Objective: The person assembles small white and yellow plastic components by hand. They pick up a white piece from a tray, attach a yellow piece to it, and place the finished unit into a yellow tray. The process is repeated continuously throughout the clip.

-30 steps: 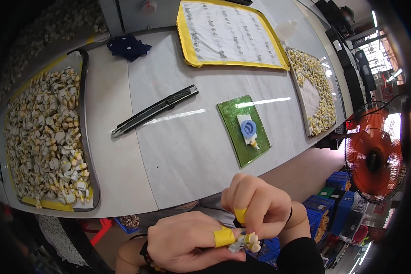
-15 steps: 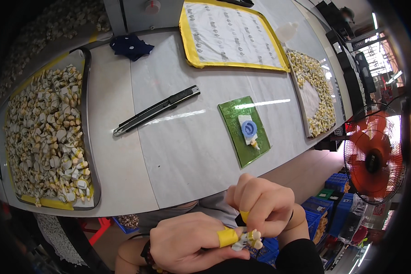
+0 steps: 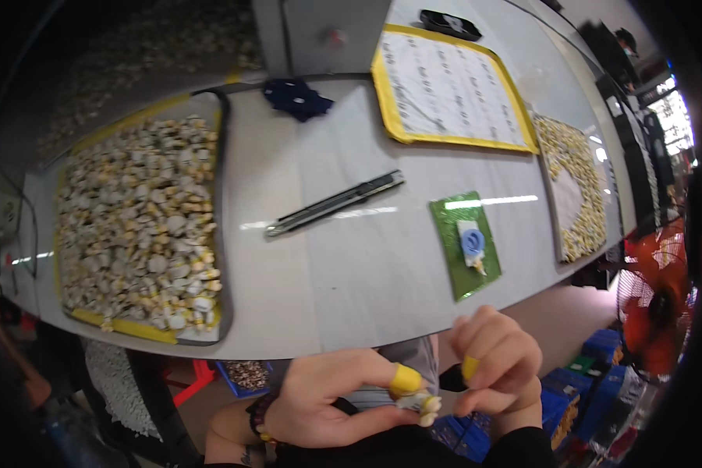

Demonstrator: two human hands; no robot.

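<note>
My left hand (image 3: pixel 331 398) pinches a small white and yellow figurine (image 3: pixel 421 405) between thumb and forefinger. Yellow tape wraps a fingertip on that hand. Just to the right of the figurine, my right hand (image 3: pixel 501 366) has bent fingers, with yellow tape on one. A gap shows between its thumb and forefinger, and nothing is visible in it. Beyond the right hand, a green mat (image 3: pixel 454 226) lies on the table, bearing a small blue round piece (image 3: pixel 473 242) on a white pad. Another small figurine (image 3: pixel 480 267) rests at the pad's near end.
A black cutter knife (image 3: pixel 335 204) lies mid-table. On the left stands a tray (image 3: pixel 225 257) heaped with small white and yellow pieces. A yellow-edged tray (image 3: pixel 452 144) is at the back, a tray of yellowish pieces (image 3: pixel 585 226) at the right. A dark cloth (image 3: pixel 296 99) and red fan (image 3: pixel 651 296) also show.
My right hand has drawn off the figurine to the right, and its thumb and forefinger have parted. The left hand keeps its pinch. The whole view has shifted, with the table appearing farther right.
</note>
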